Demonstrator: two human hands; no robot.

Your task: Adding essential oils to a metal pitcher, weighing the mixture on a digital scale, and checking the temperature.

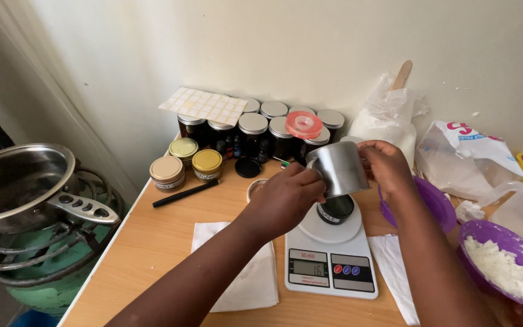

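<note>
To your left, a steel saucepan (pixel 22 181) sat on a green gas burner (pixel 43 266). Along the wall stood dark jars with silver lids (pixel 253 130) — a sheet of blank labels (pixel 204 105) leaned behind them. A black pen (pixel 186 194) lay near three gold-lidded tins (pixel 184 160). At your right — a purple bowl of white flakes (pixel 503 263).

left hand (pixel 286 197): fingers curled, gripping metal cup (pixel 338 168) from its left | right hand (pixel 388 166): clasping cup's right side, forearms converging
</note>
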